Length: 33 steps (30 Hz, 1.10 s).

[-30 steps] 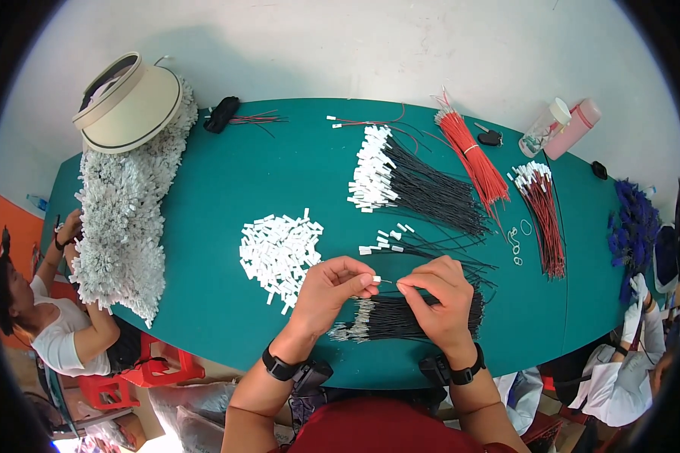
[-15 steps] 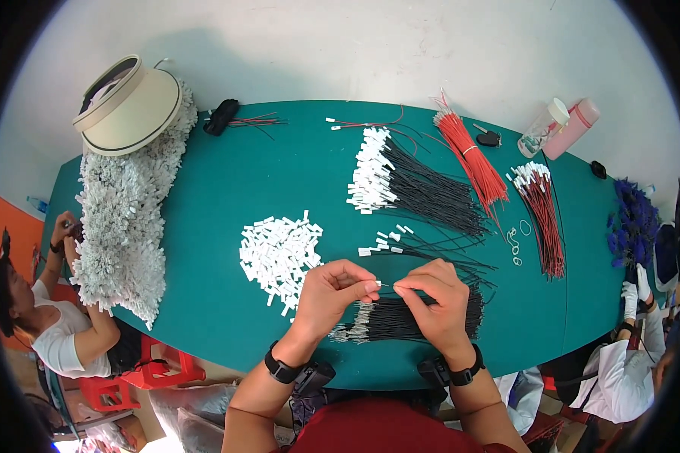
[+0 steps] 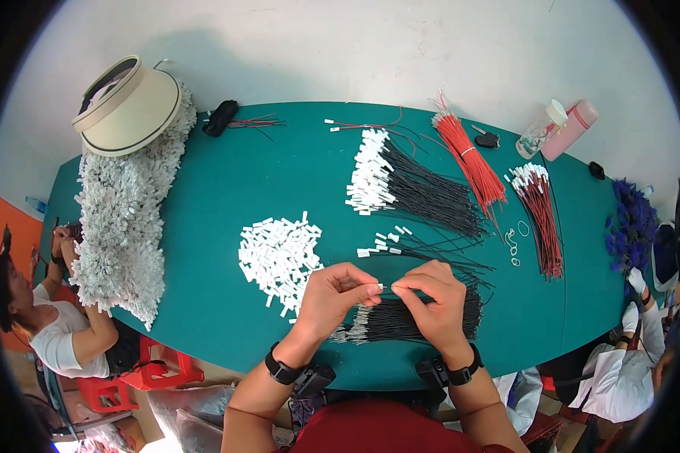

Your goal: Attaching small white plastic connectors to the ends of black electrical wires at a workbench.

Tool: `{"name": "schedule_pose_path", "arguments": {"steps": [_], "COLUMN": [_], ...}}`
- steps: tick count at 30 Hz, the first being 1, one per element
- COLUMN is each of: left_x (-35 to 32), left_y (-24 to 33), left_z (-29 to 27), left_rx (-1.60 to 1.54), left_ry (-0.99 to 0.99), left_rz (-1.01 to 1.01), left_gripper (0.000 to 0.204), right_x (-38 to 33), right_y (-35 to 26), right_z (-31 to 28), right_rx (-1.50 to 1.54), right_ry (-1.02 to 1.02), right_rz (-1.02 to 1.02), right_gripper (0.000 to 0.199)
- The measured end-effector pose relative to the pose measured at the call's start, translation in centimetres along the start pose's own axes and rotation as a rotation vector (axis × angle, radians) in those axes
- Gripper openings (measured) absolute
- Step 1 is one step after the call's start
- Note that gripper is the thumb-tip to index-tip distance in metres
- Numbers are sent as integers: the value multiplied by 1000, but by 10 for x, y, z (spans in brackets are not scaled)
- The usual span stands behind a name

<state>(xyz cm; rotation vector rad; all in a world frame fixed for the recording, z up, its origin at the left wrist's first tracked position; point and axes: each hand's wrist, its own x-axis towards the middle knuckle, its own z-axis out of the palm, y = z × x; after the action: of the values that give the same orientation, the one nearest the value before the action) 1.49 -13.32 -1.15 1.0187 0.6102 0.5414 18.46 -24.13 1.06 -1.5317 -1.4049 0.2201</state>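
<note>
Between thumb and finger, my left hand (image 3: pixel 334 297) pinches a small white connector housing (image 3: pixel 380 286), mostly covered by the fingertips. My right hand (image 3: pixel 437 302) is closed in a pinch on the end of a thin wire, which points at the housing with only a small gap between the fingertips. Under both hands lies a bundle of black wires (image 3: pixel 400 320) with bare metal ends toward the left. Left of my left hand is a loose pile of white housings (image 3: pixel 279 253). Beyond my hands, several black wires with white housings (image 3: pixel 385 245) lie loosely.
Farther back sit black wires with white ends (image 3: pixel 423 189), a red wire bundle (image 3: pixel 472 162), red-and-black wires (image 3: pixel 540 219), keys (image 3: pixel 488 140) and two bottles (image 3: pixel 544 128). A large white heap (image 3: pixel 125 226) under a visor hat (image 3: pixel 132 109) stands left. Co-workers sit at both sides.
My hands have come slightly closer together, narrowing the gap between wire and housing. At the right, a co-worker's gloved hands have shifted; the person at the left has moved their hands a little.
</note>
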Motion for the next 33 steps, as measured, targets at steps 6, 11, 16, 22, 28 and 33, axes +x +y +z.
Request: {"name": "schedule_pose_path", "arguments": {"steps": [6, 11, 16, 22, 28, 33], "left_x": [1, 1, 1, 1, 2, 5], "left_y": [-1, -3, -2, -4, 4, 16], "left_z": [-1, 0, 0, 1, -3, -17], "left_rx": [-1, -10, -7, -14, 68, 708], "left_ry": [-8, -10, -36, -34, -2, 263], "left_rz": [-7, -20, -30, -25, -12, 323], "left_gripper": [7, 7, 6, 6, 6, 11], "right_x": [1, -1, 0, -1, 3, 12], "right_y": [0, 0, 2, 0, -6, 11], "right_z": [0, -1, 1, 2, -6, -17], "right_rx": [0, -1, 9, -2, 106, -254], "right_ry": [-11, -19, -16, -27, -156, -28], "right_rz": [-1, -7, -1, -6, 313, 83], "right_gripper": [8, 8, 7, 7, 6, 11]}}
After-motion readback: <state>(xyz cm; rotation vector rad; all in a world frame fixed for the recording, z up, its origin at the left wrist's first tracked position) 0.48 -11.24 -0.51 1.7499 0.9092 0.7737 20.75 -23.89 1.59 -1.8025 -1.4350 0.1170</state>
